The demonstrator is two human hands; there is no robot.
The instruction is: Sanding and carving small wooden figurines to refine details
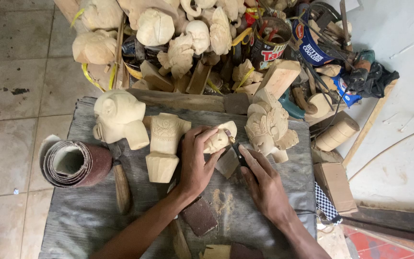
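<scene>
My left hand (195,160) grips a small pale wooden carving (220,136) and steadies it on the grey wooden workbench (87,211). My right hand (260,180) holds a thin carving tool (235,149) with a dark shaft; its tip touches the small carving. A carved wooden piece with a flared base (164,144) stands just left of my left hand. An ornate carved head (268,125) sits just beyond my right hand.
A large rough carved head (117,117) and a roll of sandpaper (75,163) lie on the bench's left. A wooden-handled tool (120,184) and a sandpaper scrap (200,216) lie near. Unfinished carvings (178,29), tins (269,41) and blocks crowd the far side.
</scene>
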